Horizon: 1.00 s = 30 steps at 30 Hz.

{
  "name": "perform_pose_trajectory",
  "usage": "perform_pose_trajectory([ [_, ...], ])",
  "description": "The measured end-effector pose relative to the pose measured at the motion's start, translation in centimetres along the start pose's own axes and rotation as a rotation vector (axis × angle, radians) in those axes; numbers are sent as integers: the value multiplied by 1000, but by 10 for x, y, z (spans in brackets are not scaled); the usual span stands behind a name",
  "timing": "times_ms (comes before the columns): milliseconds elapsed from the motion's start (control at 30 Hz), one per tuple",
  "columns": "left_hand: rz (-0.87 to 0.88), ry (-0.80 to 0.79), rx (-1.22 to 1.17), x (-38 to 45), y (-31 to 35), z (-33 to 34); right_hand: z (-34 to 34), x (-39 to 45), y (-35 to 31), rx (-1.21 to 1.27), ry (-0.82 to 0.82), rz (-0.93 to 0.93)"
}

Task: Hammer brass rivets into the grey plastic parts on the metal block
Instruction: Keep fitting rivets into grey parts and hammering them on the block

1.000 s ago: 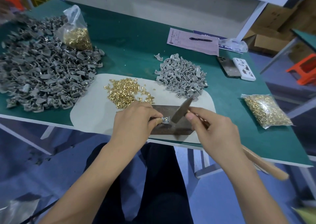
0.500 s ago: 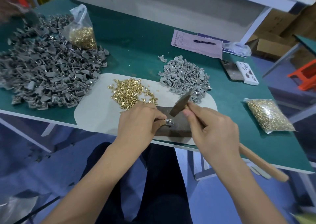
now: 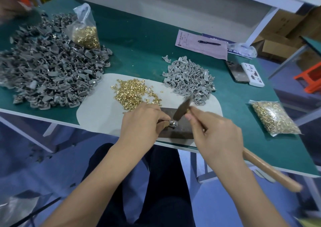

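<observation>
- A large heap of grey plastic parts (image 3: 46, 74) covers the far left of the green tabletop (image 3: 139, 41).
- A clear bag of brass rivets (image 3: 85, 32) sits on that heap's far edge, upright and knotted at the top.
- A pale mat (image 3: 99, 105) lies at the near edge of the tabletop, with loose brass rivets (image 3: 134, 93) scattered over its middle.
- The left hand (image 3: 140, 124) rests on the mat's near side, its grip pinched together on one small grey part (image 3: 172, 123) that sits on the dark metal block (image 3: 180, 131).
- The hammer (image 3: 182, 109) has its head tilted just above that part, blurred; whether it touches cannot be told.
- The right hand (image 3: 217, 136) has its grip clamped round the hammer close behind the head, and the wooden handle sticks out past the wrist toward the lower right.
- A smaller pile of grey parts (image 3: 188, 78) lies beyond the block, partly on the mat.
- A pink paper (image 3: 199, 43) with a pen (image 3: 209, 42) on it lies farther back.
- A second bag of rivets (image 3: 274, 118) lies flat at the right edge.
</observation>
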<state>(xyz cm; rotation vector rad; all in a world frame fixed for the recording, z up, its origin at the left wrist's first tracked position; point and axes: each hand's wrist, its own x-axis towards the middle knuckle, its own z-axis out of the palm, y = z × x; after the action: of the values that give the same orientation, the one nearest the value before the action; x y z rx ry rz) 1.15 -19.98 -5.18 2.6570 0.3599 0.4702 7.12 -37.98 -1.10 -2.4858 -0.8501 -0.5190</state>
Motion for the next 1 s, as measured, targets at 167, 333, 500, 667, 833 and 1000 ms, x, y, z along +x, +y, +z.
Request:
perform_pose_trajectory([
  [167, 9, 7, 4, 0, 0, 0, 2, -2, 3, 33, 63, 23],
  [333, 29, 11, 1, 0, 1, -1, 2, -4, 7, 26, 27, 10],
  [500, 24, 14, -2, 0, 1, -1, 8, -11, 7, 133, 58, 10],
  [667, 30, 9, 7, 0, 0, 0, 4, -9, 9, 102, 94, 49],
  [833, 20, -2, 20, -1, 1, 0, 4, -6, 10, 19, -120, 58],
  [1000, 3, -12, -3, 0, 1, 1, 6, -5, 24, -6, -34, 192],
])
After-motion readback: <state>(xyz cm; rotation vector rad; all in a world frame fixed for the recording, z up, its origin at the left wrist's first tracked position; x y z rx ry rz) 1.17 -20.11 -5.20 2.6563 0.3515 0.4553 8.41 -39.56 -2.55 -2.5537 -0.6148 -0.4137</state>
